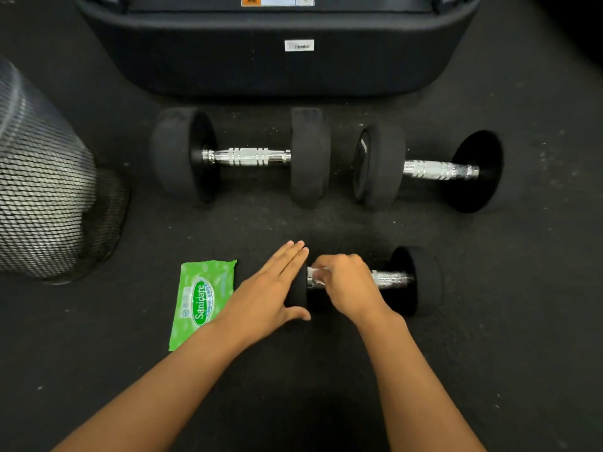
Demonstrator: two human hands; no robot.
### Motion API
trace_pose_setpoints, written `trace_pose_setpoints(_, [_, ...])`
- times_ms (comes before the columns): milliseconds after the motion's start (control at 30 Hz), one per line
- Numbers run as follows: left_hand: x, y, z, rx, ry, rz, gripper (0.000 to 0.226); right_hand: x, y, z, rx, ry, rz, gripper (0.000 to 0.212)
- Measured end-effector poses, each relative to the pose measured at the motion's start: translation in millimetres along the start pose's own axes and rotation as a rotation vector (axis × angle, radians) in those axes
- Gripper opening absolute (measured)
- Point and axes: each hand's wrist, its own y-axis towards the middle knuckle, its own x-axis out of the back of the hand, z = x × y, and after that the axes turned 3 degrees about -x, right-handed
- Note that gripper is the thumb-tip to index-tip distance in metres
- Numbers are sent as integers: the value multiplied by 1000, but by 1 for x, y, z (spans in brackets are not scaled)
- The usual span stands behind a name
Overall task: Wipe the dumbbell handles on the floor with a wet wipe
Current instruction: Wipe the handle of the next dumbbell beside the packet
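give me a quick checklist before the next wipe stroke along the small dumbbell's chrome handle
1. Left hand bracing the near black dumbbell weight: ok, flat fingers on it.
2. White wet wipe held on the chrome handle: ok, right hand curled over it.
3. Remaining handle unobstructed: ok.
4. Wipe still damp: cannot tell.
5. Green wipe pack within reach: ok, beside left forearm.
6. Two larger black dumbbells wiped: cannot tell.

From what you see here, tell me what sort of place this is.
Probably a gym. Three dumbbells lie on a dark rubbery floor, such as the near dumbbell and a larger one, with a padded black equipment base behind.
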Motion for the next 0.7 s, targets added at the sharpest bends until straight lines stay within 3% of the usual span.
trace_pose_setpoints(200, [-4,-3,3,-14,-8,-15,101,-3,-10,-6,11,135,-35,18])
trace_pose_setpoints(400, [-5,-4,6,-32,-29,-37,100,-9,-11,0,64,39,-79,11])
trace_pose_setpoints(600, [-6,-3,8,-35,-39,-39,100,-5,2,-3,79,-60,-30,18])
trace_pose_setpoints(700, [-5,-2,8,-35,-55,-34,100,-2,-4,-8,107,17,-16,13])
